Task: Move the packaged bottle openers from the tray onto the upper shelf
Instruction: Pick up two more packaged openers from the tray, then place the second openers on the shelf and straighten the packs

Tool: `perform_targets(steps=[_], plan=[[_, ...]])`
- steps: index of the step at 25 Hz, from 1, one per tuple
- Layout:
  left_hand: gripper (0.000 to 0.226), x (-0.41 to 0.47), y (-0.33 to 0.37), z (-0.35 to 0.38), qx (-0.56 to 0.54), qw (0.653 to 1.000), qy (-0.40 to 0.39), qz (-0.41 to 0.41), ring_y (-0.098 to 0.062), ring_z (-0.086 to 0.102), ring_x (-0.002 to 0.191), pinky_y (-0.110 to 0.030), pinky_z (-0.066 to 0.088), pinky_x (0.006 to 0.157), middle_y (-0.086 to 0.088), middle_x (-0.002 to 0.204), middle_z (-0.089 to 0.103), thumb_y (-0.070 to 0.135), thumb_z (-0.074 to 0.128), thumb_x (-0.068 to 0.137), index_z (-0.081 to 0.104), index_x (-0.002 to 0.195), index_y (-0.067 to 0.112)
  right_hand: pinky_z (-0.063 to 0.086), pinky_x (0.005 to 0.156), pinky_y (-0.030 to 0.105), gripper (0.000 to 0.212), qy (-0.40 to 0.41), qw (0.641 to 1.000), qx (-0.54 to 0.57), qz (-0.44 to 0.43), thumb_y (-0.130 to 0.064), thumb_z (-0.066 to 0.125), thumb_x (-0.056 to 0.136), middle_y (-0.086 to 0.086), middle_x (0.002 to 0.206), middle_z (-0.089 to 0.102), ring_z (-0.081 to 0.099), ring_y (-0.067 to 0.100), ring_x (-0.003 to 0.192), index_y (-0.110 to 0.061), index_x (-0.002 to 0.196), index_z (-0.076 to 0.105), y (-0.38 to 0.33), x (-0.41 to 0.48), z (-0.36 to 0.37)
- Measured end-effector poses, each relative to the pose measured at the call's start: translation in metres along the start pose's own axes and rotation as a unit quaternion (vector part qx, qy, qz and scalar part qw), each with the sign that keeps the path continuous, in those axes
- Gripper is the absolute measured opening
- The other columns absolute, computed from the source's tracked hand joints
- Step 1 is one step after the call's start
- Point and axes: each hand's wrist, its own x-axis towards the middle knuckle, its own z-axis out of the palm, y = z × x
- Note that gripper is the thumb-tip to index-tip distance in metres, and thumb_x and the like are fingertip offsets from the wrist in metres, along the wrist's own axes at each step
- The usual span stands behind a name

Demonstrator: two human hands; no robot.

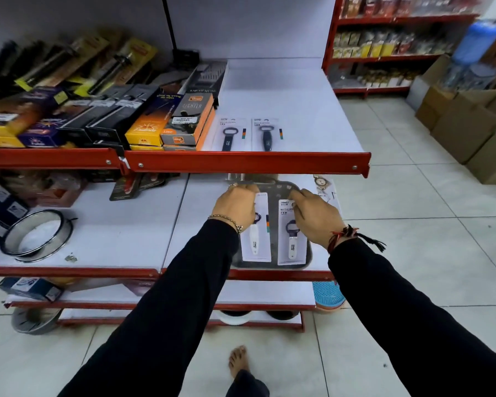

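Note:
A grey metal tray (pixel 307 260) lies on the lower shelf, holding two carded bottle openers with white handles. My left hand (pixel 235 203) grips the top of the left pack (pixel 257 242). The top of the right pack (pixel 291 242) is pinched by my right hand (pixel 315 216). Both packs still lie flat on the tray. On the upper shelf (pixel 298 110), two packs with dark-handled openers lie side by side, one (pixel 229 134) on the left and one (pixel 267 134) on the right, near the red front lip.
Boxed lighters and other packaged goods (pixel 184 121) fill the upper shelf's left part. A round metal ring (pixel 36 236) sits on the lower shelf at left. The upper shelf's red lip (pixel 246 163) overhangs the tray's far end. Cardboard boxes (pixel 470 124) stand on the floor at right.

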Motion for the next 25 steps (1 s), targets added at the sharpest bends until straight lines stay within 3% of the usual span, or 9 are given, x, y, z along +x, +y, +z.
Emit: perform_targets(steps=[4,7,9,16,20,23,25], plan=[[0.037,-0.014,0.027,-0.060,0.013,0.998,0.055,0.032,-0.030,0.055,0.119,-0.043,0.053,0.093,-0.013,0.119,0.067,0.010,0.059,0.088,0.058,0.124,0.009,0.050,0.069,0.040,0.028,0.073,0.997,0.010,-0.022,-0.014,0.035,0.095,0.004,0.109,0.055,0.057,0.030,0.096,-0.016,0.117,0.051,-0.011,-0.017,-0.060],[0.047,-0.012,0.047,-0.105,0.030,0.996,0.073,0.042,-0.033,0.056,0.120,-0.042,0.052,0.092,-0.014,0.122,0.065,0.014,0.067,0.085,0.055,0.131,0.009,0.041,0.066,0.034,0.022,0.128,0.990,0.026,-0.044,-0.015,0.035,0.094,-0.003,0.099,0.052,0.054,0.024,0.091,-0.019,0.109,0.051,-0.012,-0.016,-0.106],[0.055,-0.004,0.061,-0.133,0.036,0.995,0.082,0.045,-0.032,0.055,0.121,-0.039,0.050,0.090,-0.014,0.122,0.065,0.019,0.073,0.083,0.053,0.133,0.010,0.042,0.066,0.036,0.022,0.167,0.984,0.027,-0.048,-0.015,0.034,0.093,-0.002,0.097,0.053,0.053,0.024,0.091,-0.020,0.107,0.050,-0.014,-0.009,-0.136],[0.043,0.057,0.093,-0.206,0.028,0.987,0.134,0.080,-0.035,0.061,0.108,-0.038,0.052,0.082,-0.017,0.112,0.068,0.014,0.066,0.085,0.058,0.126,0.005,0.044,0.071,0.040,0.025,0.261,0.963,0.030,-0.058,-0.012,0.033,0.092,0.004,0.095,0.052,0.054,0.030,0.090,-0.014,0.109,0.052,-0.001,0.052,-0.216],[0.044,0.113,0.109,-0.223,0.058,0.987,0.124,0.081,-0.036,0.061,0.109,-0.038,0.053,0.086,-0.020,0.116,0.066,0.015,0.065,0.086,0.056,0.127,0.003,0.049,0.076,0.041,0.036,0.256,0.966,0.006,-0.017,-0.011,0.034,0.091,0.015,0.114,0.062,0.058,0.036,0.102,-0.010,0.119,0.056,0.020,0.103,-0.229],[0.048,0.149,0.116,-0.215,0.068,0.995,0.052,0.051,-0.034,0.060,0.116,-0.037,0.053,0.092,-0.017,0.126,0.063,0.014,0.066,0.087,0.054,0.133,0.006,0.047,0.075,0.039,0.036,0.189,0.982,0.014,-0.004,-0.008,0.035,0.090,0.018,0.112,0.062,0.061,0.037,0.101,-0.009,0.119,0.056,0.037,0.132,-0.222],[0.038,0.170,0.116,-0.200,0.078,0.995,0.018,0.051,-0.034,0.061,0.115,-0.038,0.053,0.095,-0.017,0.125,0.064,0.013,0.064,0.088,0.060,0.125,0.005,0.045,0.072,0.036,0.034,0.142,0.989,0.022,0.012,-0.007,0.035,0.089,0.019,0.110,0.064,0.063,0.037,0.099,-0.008,0.115,0.057,0.048,0.149,-0.211]])
